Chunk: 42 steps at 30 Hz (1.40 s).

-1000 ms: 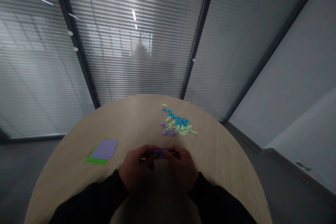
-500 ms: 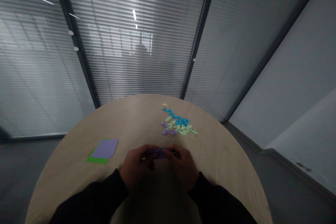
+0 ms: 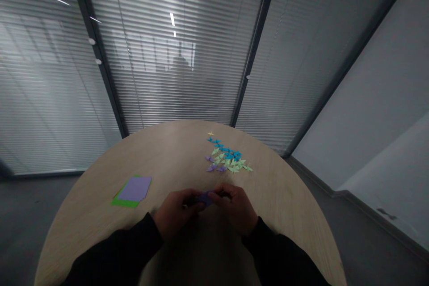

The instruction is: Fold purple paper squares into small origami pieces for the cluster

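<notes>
Between my two hands is a piece of purple folded paper (image 3: 205, 198), partly covered by the fingers. My left hand (image 3: 178, 211) grips its left part, thumb laid over the front. On the other side my right hand (image 3: 236, 206) pinches the right end between thumb and fingers. Both hands are close to the table's near side. Beyond them lies a group of small folded paper pieces: light green ones (image 3: 234, 165), blue ones (image 3: 231, 154), several purple ones (image 3: 212, 168) and a yellow one (image 3: 210, 133).
A stack of square paper sheets, purple (image 3: 135, 188) over green (image 3: 124, 203), lies to the left on the round wooden table (image 3: 161, 152). Glass panels with blinds (image 3: 181, 89) stand behind the table, and a white wall (image 3: 362, 120) is at the right.
My left hand has shifted slightly right, its thumb now over the purple paper. The paper has tilted and less of it shows. My right hand still holds its end.
</notes>
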Each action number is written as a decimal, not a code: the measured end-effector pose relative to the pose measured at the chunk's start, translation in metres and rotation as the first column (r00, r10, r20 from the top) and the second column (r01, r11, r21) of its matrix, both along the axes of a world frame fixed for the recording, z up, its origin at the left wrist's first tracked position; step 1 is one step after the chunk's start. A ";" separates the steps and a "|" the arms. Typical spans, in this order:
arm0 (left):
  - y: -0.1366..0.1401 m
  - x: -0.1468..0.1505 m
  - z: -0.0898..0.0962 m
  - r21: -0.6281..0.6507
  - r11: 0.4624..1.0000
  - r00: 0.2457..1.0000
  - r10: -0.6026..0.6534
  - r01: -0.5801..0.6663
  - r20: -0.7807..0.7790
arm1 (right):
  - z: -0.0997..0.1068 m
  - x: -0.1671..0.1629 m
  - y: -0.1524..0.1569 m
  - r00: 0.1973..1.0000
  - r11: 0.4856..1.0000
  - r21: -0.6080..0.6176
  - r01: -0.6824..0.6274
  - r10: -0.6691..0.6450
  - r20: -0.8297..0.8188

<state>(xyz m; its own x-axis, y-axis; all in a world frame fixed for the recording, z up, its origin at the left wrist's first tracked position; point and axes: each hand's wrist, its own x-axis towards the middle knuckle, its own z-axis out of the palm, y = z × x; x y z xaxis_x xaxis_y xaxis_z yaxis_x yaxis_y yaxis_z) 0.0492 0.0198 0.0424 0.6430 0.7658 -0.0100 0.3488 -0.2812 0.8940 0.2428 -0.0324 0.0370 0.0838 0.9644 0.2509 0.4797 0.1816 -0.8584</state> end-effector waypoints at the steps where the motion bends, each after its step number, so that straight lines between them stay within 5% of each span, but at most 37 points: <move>1: 0.000 0.000 0.001 0.006 1.000 0.999 -0.030 0.030 -0.014 | 0.001 0.001 0.000 1.000 1.000 0.016 -0.019 0.018 0.025; 11: 0.001 -0.001 -0.002 -0.079 0.989 0.988 -0.130 0.124 -0.077 | 0.011 -0.001 -0.004 0.969 0.979 0.094 -0.179 0.159 0.191; 25: -0.004 0.004 0.001 0.073 0.990 0.978 -0.109 0.124 -0.175 | 0.020 0.015 -0.001 0.950 0.965 0.159 -0.209 0.162 0.265; 29: -0.005 0.005 0.000 0.003 0.999 0.992 -0.037 0.038 -0.117 | 0.013 0.014 0.001 0.991 0.991 0.102 -0.090 0.079 0.107; 33: -0.004 0.005 0.001 -0.019 0.999 0.998 -0.041 0.040 -0.037 | 0.000 0.002 0.001 0.981 0.983 -0.088 -0.164 0.152 -0.122; 42: -0.006 0.009 0.003 -0.033 0.998 0.998 -0.055 0.056 0.032 | 0.004 -0.001 0.000 0.931 0.982 -0.098 -0.162 0.119 -0.345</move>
<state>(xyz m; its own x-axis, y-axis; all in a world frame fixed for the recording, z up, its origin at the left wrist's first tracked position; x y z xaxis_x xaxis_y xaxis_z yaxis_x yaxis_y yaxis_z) 0.0586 0.0138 0.0450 0.6846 0.7288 -0.0145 0.3052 -0.2685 0.9136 0.2414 -0.0323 0.0410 0.0038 0.9939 0.1105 0.1369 0.1089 -0.9846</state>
